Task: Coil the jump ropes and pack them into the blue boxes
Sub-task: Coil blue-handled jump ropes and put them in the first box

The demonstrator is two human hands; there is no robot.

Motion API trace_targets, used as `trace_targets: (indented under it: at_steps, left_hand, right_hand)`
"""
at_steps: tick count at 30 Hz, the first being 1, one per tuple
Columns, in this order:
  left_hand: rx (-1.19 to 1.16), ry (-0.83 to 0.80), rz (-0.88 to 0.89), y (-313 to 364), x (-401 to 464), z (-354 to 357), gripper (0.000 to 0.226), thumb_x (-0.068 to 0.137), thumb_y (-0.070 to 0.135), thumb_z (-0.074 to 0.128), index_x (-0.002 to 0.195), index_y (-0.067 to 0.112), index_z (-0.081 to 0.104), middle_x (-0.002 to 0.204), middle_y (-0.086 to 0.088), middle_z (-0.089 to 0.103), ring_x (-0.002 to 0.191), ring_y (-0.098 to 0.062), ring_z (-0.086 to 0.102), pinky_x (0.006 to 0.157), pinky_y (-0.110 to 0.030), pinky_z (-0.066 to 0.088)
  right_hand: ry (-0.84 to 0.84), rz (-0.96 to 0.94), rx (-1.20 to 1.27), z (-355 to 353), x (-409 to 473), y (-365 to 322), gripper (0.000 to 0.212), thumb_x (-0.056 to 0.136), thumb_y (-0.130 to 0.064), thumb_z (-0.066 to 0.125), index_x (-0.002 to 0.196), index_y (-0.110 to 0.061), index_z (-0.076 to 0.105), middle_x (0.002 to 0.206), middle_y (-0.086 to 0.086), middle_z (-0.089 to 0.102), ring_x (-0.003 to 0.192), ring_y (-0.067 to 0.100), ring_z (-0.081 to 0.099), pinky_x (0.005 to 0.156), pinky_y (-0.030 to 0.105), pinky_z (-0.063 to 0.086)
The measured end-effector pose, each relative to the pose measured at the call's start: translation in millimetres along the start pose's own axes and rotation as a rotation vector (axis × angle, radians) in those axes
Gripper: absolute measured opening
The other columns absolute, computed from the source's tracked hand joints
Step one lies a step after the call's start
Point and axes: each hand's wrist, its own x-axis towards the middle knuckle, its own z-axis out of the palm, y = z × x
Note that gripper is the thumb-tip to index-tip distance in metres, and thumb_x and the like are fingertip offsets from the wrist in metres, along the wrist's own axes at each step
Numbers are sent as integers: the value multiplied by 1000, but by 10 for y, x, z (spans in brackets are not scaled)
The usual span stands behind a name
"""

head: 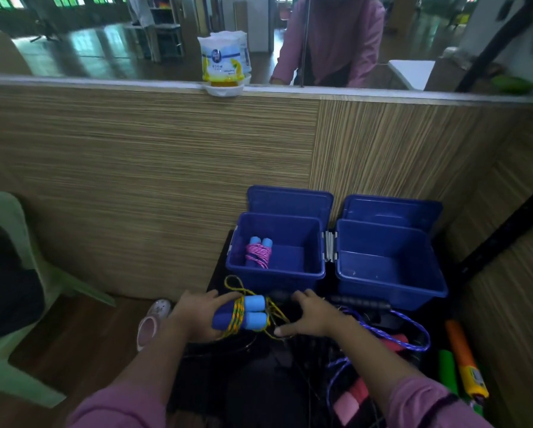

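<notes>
Left hand: the left hand [197, 316] is clamped round the two blue foam handles [240, 313] of the yellow rope [237, 316], thumb side up, fingers curled underneath.
Right hand: the right hand [311, 316] is spread open, fingers apart, holding nothing firmly; the fingertips sit at the loose yellow strands just right of the handles.
Yellow rope, state: several turns are already wound round the paired handles; one loop trails toward the near wall of the left box, and a few strands hang free on the right.
Position: the bundle is held low, just in front of the left blue box [274, 273], above a dark pile.
Left blue box: open, lid propped back; a pink rope bundle [259, 253] lies at its left side, room beside it.
Right blue box [391, 273]: open, looks empty.
Waiting: a purple rope [413, 329] with black handles lies beside the right hand.
Handling, judged: light; foam handles are soft and grippy, good for squeezing as a pair. The braided cord is limp, holds no shape, and will likely slip off if tension drops.
Where to hold, judged: over the wraps at mid-handle, pinning turns against foam; the free hand takes the tail near the bundle, not at its far end.
Risk, judged: the trailing loop may snag on the box rim.
</notes>
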Motion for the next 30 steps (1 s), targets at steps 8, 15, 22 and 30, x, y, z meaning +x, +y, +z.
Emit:
trace_targets:
  at_steps: [8,15,22,30]
  left_hand:
    - [-139,46,-78,222,-13,29,93,56,68,37,145,45,26,114,7,60,94,-24,65,77,-34,50]
    - [-87,70,-165,-29,-222,132,86,53,62,51,134,48,28,94,10,64,74,-23,68,66,-40,50]
    - [-378,231,-225,122,-61,-211,85,59,61,48,141,41,34,124,15,59,109,-17,62,92,-38,43]
    - [-613,286,-173,515,446,-550,86,63,55,50,143,26,35,130,-2,56,114,-25,57,92,-33,44]
  right_hand:
    - [150,0,-208,309,-64,-94,28,96,-41,41,108,-20,56,110,7,68,116,27,55,101,44,29]
    - [461,248,285,56,-61,348,24,102,-28,33,94,-10,47,104,31,63,98,44,59,77,40,44]
    - [105,146,144,15,-69,438,15,83,-36,59,79,-21,56,85,2,65,87,20,62,75,29,46]
    - [185,-71,334,-161,8,-135,52,80,-34,74,122,-12,52,118,2,58,108,18,56,90,29,43]
